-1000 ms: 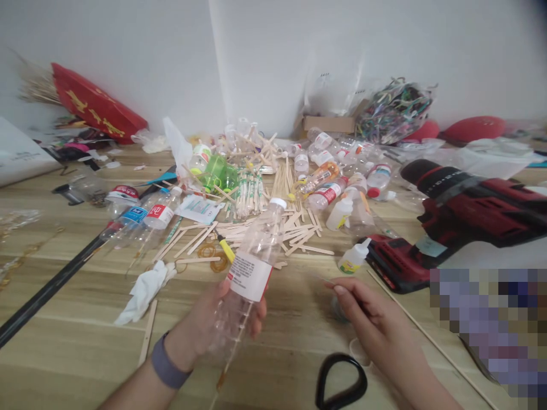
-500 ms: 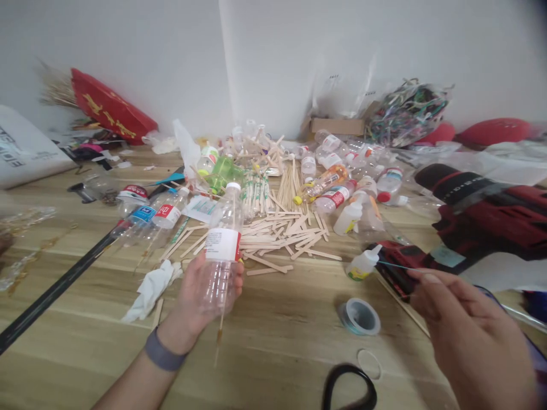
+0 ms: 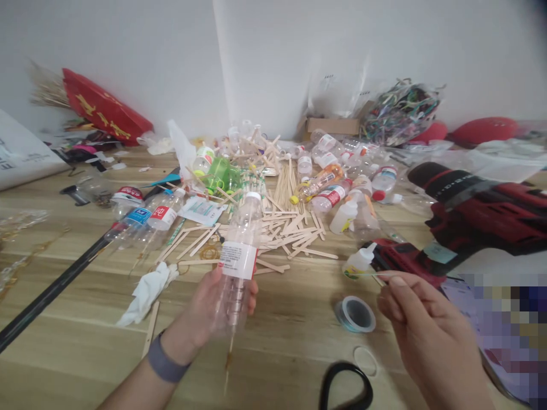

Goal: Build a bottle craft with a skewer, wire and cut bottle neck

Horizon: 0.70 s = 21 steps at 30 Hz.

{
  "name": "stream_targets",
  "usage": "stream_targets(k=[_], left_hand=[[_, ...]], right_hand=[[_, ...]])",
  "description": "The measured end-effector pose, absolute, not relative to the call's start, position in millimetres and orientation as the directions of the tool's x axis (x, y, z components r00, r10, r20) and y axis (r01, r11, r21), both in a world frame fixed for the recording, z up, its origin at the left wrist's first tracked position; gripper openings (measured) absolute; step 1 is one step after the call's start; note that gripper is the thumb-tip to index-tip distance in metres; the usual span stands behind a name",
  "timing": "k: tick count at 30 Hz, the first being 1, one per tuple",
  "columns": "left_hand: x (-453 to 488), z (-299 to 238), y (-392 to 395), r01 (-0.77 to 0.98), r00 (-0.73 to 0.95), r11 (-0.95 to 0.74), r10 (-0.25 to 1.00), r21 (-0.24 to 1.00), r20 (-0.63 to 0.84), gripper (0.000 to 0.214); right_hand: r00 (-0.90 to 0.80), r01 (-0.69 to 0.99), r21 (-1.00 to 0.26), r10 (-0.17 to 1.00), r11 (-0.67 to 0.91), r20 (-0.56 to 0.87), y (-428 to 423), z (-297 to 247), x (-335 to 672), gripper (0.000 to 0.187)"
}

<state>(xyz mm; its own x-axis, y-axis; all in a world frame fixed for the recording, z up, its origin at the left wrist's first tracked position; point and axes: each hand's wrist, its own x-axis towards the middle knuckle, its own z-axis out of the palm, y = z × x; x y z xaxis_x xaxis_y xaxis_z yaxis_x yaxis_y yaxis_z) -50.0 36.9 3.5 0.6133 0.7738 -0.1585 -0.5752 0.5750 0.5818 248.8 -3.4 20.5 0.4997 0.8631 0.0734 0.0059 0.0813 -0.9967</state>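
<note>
My left hand (image 3: 203, 310) is closed around the lower half of a clear plastic bottle (image 3: 238, 259) with a white cap and a white-and-red label. The bottle stands nearly upright above the table, leaning a little to the right. From its bottom a thin stick (image 3: 229, 350) with an amber-coloured part points downward. At the right, my right hand (image 3: 427, 327) pinches a fine pale thread (image 3: 367, 275) between thumb and forefinger. Left of that hand lies a spool (image 3: 356, 314), beside a small glue bottle (image 3: 359, 262) with a white nozzle.
Wooden craft sticks (image 3: 294, 230) lie heaped behind the bottle, with more plastic bottles (image 3: 331, 193) around them. A red-and-black power drill (image 3: 474, 210) stands at the right above a phone (image 3: 482, 319). A black scissor handle (image 3: 345, 364), white tissue (image 3: 147, 293) and long black rod (image 3: 55, 296) surround my hands.
My left hand has brought the bottle slightly right and down. My right hand has moved left with the thread, and the phone beside it shows more. The whole view has shifted a little.
</note>
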Motion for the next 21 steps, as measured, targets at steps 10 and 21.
stream_targets(k=[10, 21], left_hand=[[-48, -5, 36, -0.567, 0.644, 0.609, 0.748, 0.555, -0.164, 0.047], [-37, -8, 25, -0.522, 0.644, 0.607, 0.741, 0.599, -0.19, 0.05]], right_hand=[[0.367, 0.036, -0.999, 0.93, -0.025, -0.01, -10, 10, 242, 0.038], [0.171, 0.35, -0.936, 0.981, 0.021, 0.086, -13, 24, 220, 0.039]])
